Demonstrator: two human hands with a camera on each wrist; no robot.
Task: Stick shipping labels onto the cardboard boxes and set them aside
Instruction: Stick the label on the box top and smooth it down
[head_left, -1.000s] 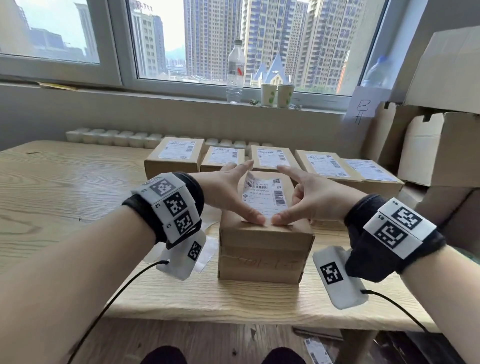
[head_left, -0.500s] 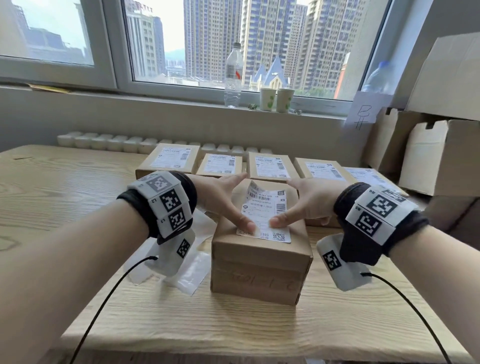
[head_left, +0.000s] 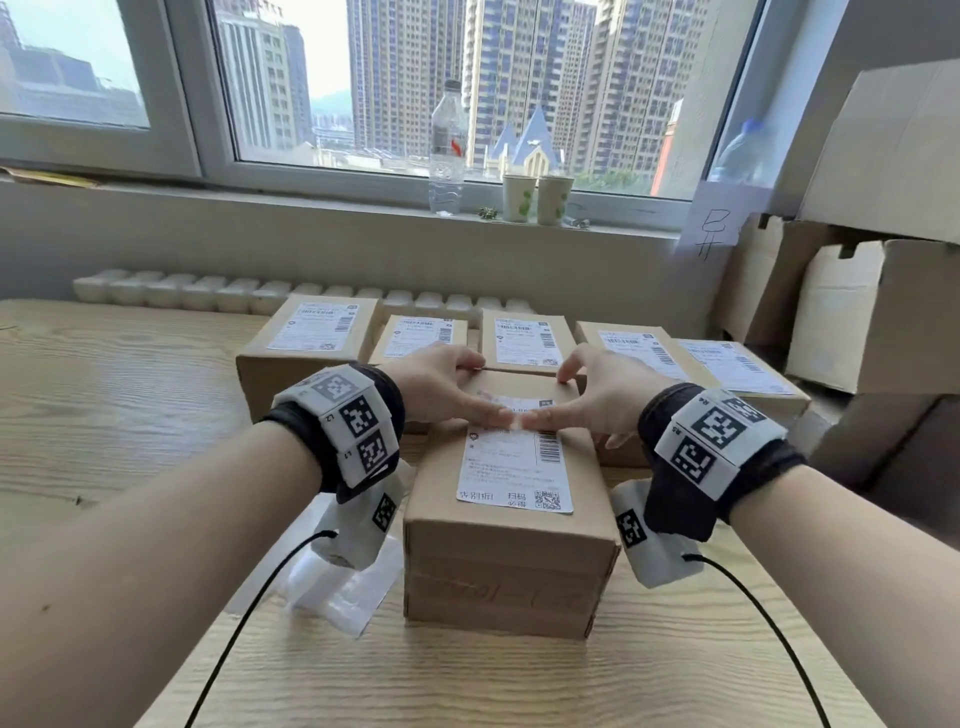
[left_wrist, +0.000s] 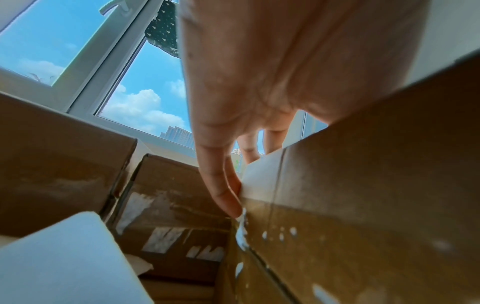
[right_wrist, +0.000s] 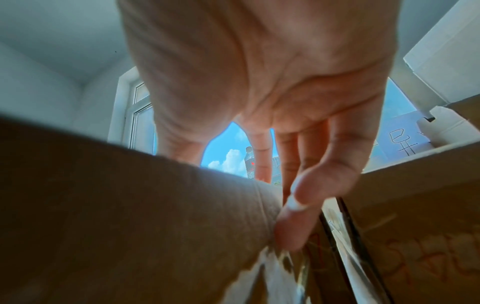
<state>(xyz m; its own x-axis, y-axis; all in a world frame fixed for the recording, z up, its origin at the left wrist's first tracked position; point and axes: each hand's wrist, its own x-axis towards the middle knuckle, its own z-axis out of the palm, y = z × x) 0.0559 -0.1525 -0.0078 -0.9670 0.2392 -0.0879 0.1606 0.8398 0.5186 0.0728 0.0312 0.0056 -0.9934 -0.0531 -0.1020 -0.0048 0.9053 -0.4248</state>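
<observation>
A small cardboard box (head_left: 511, 561) stands on the wooden table (head_left: 104, 415) in front of me. A white shipping label (head_left: 517, 462) lies flat on its top. My left hand (head_left: 483, 392) and right hand (head_left: 558, 400) rest on the box's far half. Both thumbs meet and press the label's upper part, and the fingers reach to the far edge. In the left wrist view the fingers (left_wrist: 223, 185) lie along the box's (left_wrist: 376, 185) side. In the right wrist view the fingers (right_wrist: 293, 226) touch the box's (right_wrist: 116, 195) wall.
Several labelled boxes (head_left: 311, 343) stand in a row right behind the one I touch. Large cartons (head_left: 883, 312) stack up at the right. Peeled backing sheets (head_left: 353, 597) lie left of the box. A bottle (head_left: 447, 150) and two paper cups (head_left: 537, 197) stand on the windowsill.
The label's far end was raised before and now lies flat on the box. Both thumbs slid from the label's near part up to its far part.
</observation>
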